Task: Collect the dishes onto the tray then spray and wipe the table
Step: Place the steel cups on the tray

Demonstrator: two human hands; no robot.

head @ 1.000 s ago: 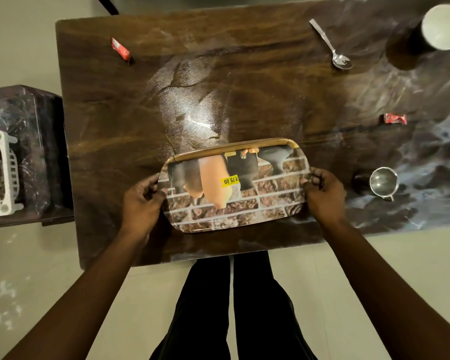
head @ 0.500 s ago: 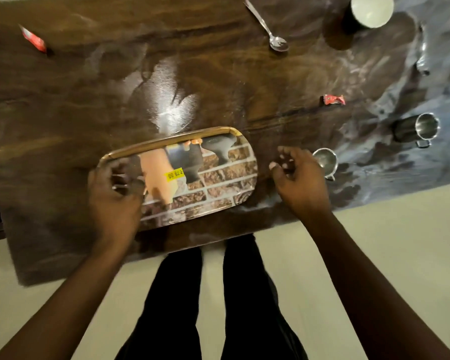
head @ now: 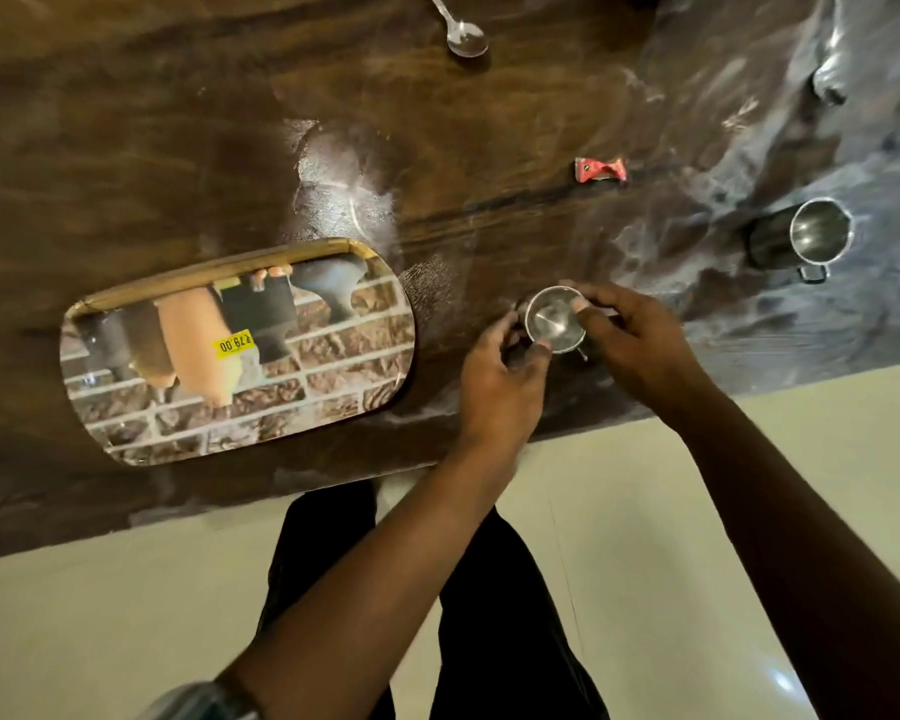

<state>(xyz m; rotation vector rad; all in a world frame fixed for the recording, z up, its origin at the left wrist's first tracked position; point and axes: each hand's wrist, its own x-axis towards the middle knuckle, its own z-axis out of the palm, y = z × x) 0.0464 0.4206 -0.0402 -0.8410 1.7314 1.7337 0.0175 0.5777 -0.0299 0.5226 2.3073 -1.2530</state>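
A small steel cup (head: 553, 318) stands on the dark wooden table (head: 178, 148) near its front edge. My left hand (head: 500, 392) grips the cup from the left and my right hand (head: 640, 340) grips its rim from the right. The brick-patterned tray (head: 302, 402) with a yellow price sticker lies flat to the left of my hands, with nothing on it. A larger steel mug (head: 806, 236) stands further right. A steel spoon (head: 461, 31) lies at the far edge of the view.
A red candy wrapper (head: 600, 169) lies beyond the small cup. Crinkled plastic sheeting (head: 853, 122) covers the table's right end. My dark-trousered legs (head: 333, 563) stand on a pale tiled floor (head: 645, 511) just before the table edge.
Both hands have let go of the tray and moved right to the small steel cup, closing on it. The view has shifted right, so the tray lies further left.
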